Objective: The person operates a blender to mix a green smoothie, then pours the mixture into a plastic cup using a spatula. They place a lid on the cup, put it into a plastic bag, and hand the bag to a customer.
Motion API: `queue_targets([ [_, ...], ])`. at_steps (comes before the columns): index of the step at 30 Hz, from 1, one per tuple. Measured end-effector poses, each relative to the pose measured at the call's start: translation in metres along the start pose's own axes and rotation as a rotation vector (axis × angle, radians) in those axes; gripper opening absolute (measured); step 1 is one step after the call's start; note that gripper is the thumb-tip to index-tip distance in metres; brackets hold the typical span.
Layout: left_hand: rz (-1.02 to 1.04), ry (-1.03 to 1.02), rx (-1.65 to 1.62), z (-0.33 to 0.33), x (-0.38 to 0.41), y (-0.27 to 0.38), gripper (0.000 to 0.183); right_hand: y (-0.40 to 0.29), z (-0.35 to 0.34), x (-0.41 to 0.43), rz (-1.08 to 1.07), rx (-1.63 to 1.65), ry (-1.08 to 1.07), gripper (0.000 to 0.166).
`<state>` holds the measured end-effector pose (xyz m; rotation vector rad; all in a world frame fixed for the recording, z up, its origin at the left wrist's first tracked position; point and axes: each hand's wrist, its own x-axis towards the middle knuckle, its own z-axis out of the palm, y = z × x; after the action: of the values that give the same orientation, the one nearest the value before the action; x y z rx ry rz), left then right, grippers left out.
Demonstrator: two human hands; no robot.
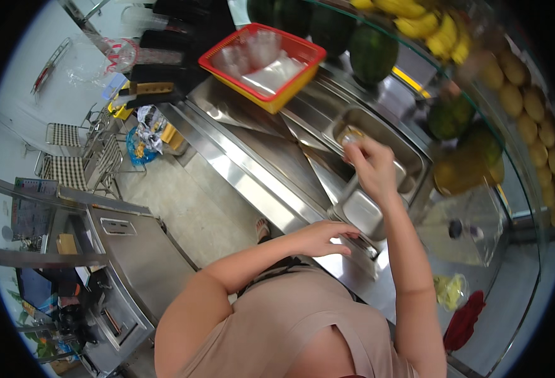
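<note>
My right hand [374, 163] is raised over the stainless steel pans in the counter. Its fingers are pinched around a small clear and yellowish item [351, 134], too blurred to name. Beneath that hand lies a deep steel pan [412, 163], partly covered by the hand and wrist. A smaller steel pan [360, 210] sits nearer to me. My left hand [324, 238] hovers by the counter's near edge beside this smaller pan, fingers apart and holding nothing.
A red and yellow plastic basket [277, 101] with clear cups stands on the steel counter [253, 137]. Watermelons [373, 54], bananas [417, 23] and a glass display pane [504, 141] line the far side. Knives [152, 88] hang at upper left. Folding chairs [67, 172] stand beyond.
</note>
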<state>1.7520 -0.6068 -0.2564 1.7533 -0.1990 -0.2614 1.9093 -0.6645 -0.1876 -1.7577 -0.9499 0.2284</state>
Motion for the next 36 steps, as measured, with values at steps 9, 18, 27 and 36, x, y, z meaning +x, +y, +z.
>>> queue_targets([
  [9,0.471,0.551,-1.378,-0.229,-0.092,-0.018,0.074,0.084,0.234,0.274,0.039,-1.026,-0.464,0.024],
  [18,0.355,0.475,-1.364,-0.303,-0.101,-0.05,0.068,0.064,0.21,0.285,-0.058,-0.998,-0.221,0.017],
  [27,-0.123,0.486,-0.687,-0.28,-0.034,-0.031,0.026,-0.011,0.102,0.236,0.109,0.685,0.396,0.03],
  [36,0.181,-0.055,-0.803,-0.172,0.036,0.004,0.068,-0.053,0.009,-0.029,0.355,1.008,0.62,0.035],
])
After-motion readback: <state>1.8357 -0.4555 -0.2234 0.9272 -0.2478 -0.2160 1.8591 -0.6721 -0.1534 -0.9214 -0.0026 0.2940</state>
